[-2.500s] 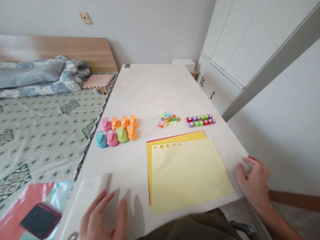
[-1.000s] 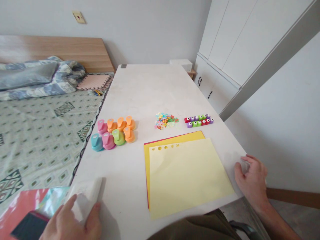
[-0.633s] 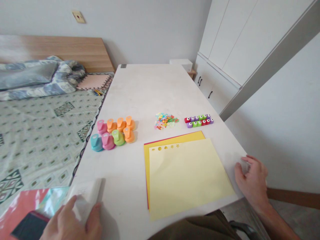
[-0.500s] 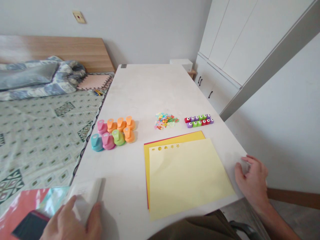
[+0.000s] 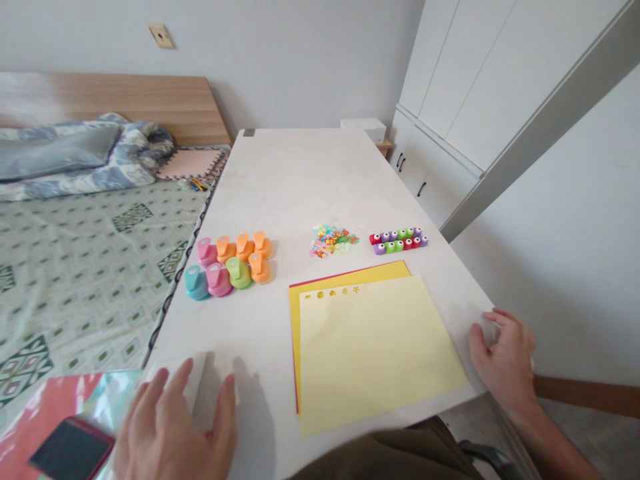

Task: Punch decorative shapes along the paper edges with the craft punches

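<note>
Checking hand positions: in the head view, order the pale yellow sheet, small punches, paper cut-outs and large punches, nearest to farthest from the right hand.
From the right hand:
1. Pale yellow sheet, left.
2. Small craft punches, ahead-left.
3. Paper cut-outs, left of those.
4. Large craft punches, farthest left.

left hand (image 5: 173, 427) — fingers spread, palm down | right hand (image 5: 503, 363) — curled, seemingly empty

On your left, a bed (image 5: 100, 193) with a wooden headboard (image 5: 125, 100), patterned sheet (image 5: 85, 280) and rumpled quilt (image 5: 75, 157). Ahead, a pale grey wall (image 5: 290, 67) bears one small wall plate (image 5: 161, 36). On your right, white cabinets (image 5: 450, 113) with black handles (image 5: 421, 189) stand beside a white table (image 5: 300, 173). Wooden skirting (image 5: 585, 395) meets the floor (image 5: 590, 443).
</note>
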The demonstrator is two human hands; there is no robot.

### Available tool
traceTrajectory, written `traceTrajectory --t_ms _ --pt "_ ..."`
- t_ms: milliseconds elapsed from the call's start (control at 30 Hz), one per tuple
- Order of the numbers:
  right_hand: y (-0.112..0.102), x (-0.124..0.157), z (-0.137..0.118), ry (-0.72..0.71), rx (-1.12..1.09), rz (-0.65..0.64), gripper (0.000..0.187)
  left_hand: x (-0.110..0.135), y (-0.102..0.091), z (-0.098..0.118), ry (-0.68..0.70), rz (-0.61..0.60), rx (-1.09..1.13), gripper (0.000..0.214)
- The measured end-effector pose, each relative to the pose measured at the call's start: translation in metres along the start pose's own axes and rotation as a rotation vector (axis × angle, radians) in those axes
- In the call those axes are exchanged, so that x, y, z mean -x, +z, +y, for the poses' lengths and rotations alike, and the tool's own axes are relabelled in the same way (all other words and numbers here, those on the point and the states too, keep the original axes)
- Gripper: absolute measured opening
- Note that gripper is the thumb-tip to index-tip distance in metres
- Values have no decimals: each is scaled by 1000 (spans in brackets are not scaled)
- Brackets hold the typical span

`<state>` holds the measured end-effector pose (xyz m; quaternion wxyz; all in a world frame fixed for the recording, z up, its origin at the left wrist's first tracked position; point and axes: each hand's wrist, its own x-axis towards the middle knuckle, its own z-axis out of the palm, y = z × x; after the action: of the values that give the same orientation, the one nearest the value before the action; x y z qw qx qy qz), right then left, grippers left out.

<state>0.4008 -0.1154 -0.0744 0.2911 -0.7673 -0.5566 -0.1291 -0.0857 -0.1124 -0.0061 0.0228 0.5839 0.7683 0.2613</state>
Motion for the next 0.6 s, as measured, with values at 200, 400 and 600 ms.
traceTrajectory --t_ms 200,400,600 --pt "0 0 1 -5 0 -9 36 1 8 54 196 -18 20 60" --pt "0 -1 2 0 -4 -17 37 -12 24 84 289 -105 150 52" --pt "-2 -2 1 13 -34 -39 37 -50 45 100 330 -183 189 44"
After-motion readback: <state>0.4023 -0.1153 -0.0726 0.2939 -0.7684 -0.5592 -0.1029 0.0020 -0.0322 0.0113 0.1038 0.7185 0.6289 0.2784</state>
